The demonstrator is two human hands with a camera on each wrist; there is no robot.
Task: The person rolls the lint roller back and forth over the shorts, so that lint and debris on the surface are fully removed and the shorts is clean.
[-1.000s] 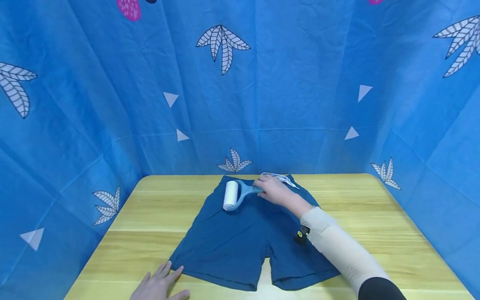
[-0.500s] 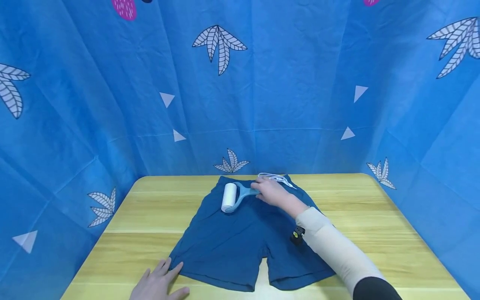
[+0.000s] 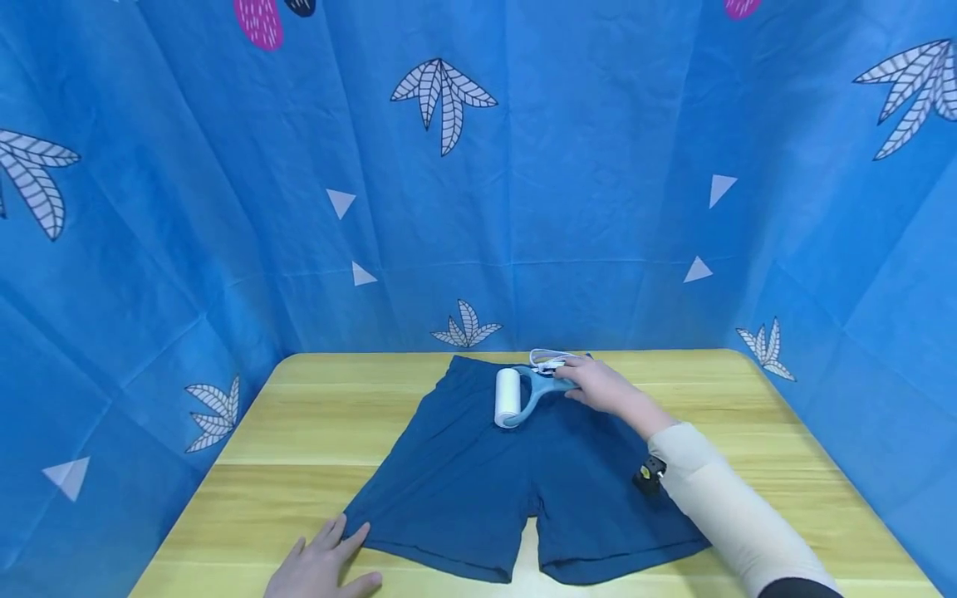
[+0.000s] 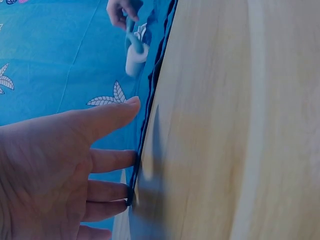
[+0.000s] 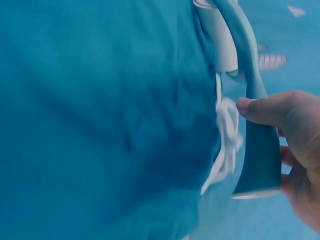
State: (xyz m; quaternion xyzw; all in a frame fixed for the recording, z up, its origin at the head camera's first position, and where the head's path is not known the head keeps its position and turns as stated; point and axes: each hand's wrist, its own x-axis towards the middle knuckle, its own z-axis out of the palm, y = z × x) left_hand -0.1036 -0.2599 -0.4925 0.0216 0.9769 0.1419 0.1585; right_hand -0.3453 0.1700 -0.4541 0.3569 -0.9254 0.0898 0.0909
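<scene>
Dark blue shorts (image 3: 471, 473) lie spread on the wooden table, waistband at the far side and leg openings toward me. My right hand (image 3: 601, 389) grips the blue handle (image 5: 260, 155) of a lint roller (image 3: 507, 397), whose white roll sits on the upper part of the shorts. White drawstrings (image 5: 229, 132) show at the waistband, close by the handle. My left hand (image 3: 317, 566) lies with fingers extended at the lower left corner of the shorts; in the left wrist view its fingertips (image 4: 120, 159) touch the hem.
The light wooden table (image 3: 299, 432) extends on both sides of the shorts. A blue curtain (image 3: 598, 166) with leaf and triangle prints hangs behind it and along both sides. A black wrist device (image 3: 649, 475) is strapped on the right forearm's sleeve.
My right hand has moved the lint roller to the right across the upper shorts. The left hand has stayed at the lower left corner.
</scene>
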